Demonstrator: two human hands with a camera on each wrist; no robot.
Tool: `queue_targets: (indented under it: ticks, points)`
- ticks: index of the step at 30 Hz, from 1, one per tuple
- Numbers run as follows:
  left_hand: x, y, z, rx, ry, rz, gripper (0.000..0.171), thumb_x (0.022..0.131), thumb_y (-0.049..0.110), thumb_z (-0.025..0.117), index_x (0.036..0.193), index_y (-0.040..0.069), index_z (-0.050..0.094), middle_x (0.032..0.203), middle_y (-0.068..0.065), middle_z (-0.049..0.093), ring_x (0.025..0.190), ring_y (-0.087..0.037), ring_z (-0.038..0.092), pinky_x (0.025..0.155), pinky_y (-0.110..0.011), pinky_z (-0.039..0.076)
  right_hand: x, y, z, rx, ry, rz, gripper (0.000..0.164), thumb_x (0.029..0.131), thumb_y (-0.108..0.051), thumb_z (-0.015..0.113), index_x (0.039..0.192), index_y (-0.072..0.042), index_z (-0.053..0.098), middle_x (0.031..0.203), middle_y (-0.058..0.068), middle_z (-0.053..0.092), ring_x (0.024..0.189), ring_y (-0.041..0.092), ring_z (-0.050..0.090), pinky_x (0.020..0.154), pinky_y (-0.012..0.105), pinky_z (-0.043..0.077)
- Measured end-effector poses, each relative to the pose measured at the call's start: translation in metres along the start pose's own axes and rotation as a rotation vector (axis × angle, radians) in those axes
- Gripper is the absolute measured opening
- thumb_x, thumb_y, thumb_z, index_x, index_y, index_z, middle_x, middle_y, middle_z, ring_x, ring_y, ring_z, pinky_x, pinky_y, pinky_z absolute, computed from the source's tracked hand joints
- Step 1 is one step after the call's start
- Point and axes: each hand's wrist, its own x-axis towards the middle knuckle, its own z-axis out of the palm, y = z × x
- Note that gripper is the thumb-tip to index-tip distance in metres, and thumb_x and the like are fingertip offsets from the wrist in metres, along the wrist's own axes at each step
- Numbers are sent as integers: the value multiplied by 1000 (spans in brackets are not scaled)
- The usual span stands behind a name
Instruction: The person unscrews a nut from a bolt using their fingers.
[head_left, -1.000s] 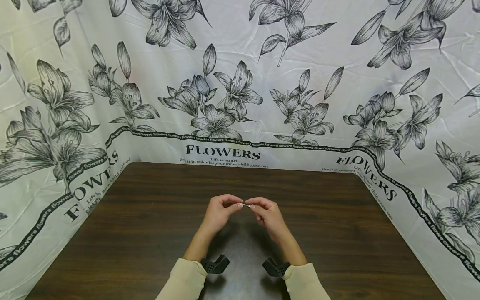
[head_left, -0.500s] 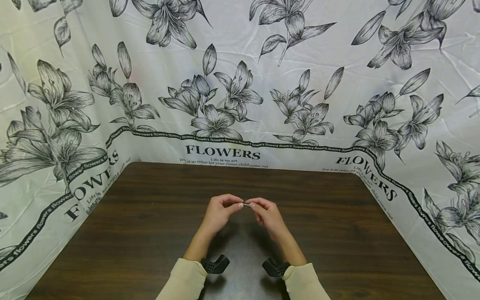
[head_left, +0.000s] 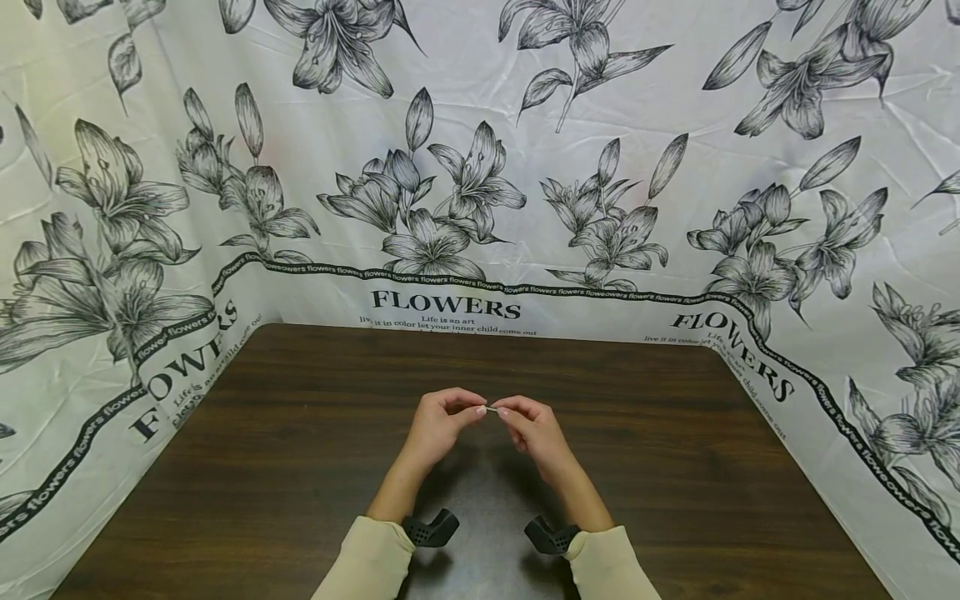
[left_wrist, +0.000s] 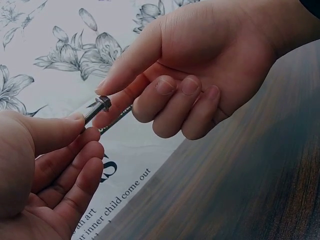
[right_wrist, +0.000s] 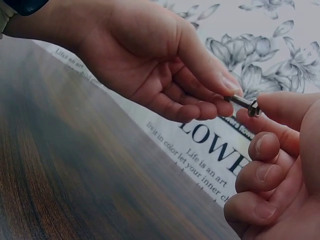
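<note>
Between my two hands, above the table, is a small metal bolt [left_wrist: 92,112] with a threaded shank and a flanged hexagonal piece at one end. My left hand [head_left: 438,425] pinches the other end of the shank between thumb and index finger, covering that tip. At the hexagonal end, my right hand [head_left: 536,427] has its thumb and index finger on either side of the flanged piece [right_wrist: 254,109], pinching it. The other fingers of the right hand curl loosely toward the palm. I cannot tell whether the flanged piece is the bolt's head or a nut.
A dark brown wooden table [head_left: 315,467] lies under both hands. White cloth printed with black flowers and lettering [head_left: 446,305] surrounds its far edge and sides. Black wrist mounts [head_left: 431,529] sit at both sleeve cuffs.
The right fingertips have shifted slightly left along the bolt, so less of it shows in the head view. The left hand stays in place.
</note>
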Motion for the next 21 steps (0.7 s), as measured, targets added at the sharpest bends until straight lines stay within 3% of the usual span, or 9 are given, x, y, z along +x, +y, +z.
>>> queue_targets:
  ticks: [5,11,14,17,21]
  points:
    - [-6,20,-1,-1,-13,-5,10,85,-7,70,94,-11,70,85,-17,70,81,-45,66,75,-55,53,1,1,-1,30,-34,-41,27,98,-3,54,114,19,56,61,3,41,49,9,37,45,21,29]
    - [-7,24,-1,4,-4,-8,8,85,-4,71,92,-6,72,84,-16,70,80,-45,66,74,-56,53,1,2,-1,48,-28,-62,24,95,2,57,114,16,58,61,2,41,49,9,36,46,22,29]
    - [-7,21,-1,3,-3,-8,8,85,-4,71,92,-6,72,85,-16,70,80,-43,66,75,-56,52,1,2,-1,50,-30,-69,24,94,4,57,114,16,58,62,3,41,49,10,36,46,22,29]
    - [-3,8,0,-8,4,-21,8,85,-2,72,92,-4,73,85,-16,70,81,-43,66,76,-57,52,1,3,-2,54,-32,-77,23,94,5,57,114,17,58,62,3,42,49,10,37,46,21,30]
    - [3,-10,0,-10,18,-31,7,84,-1,73,91,1,74,84,-10,71,80,-39,67,74,-48,55,1,4,-2,60,-33,-78,25,95,4,56,117,16,57,62,2,41,49,9,37,46,22,30]
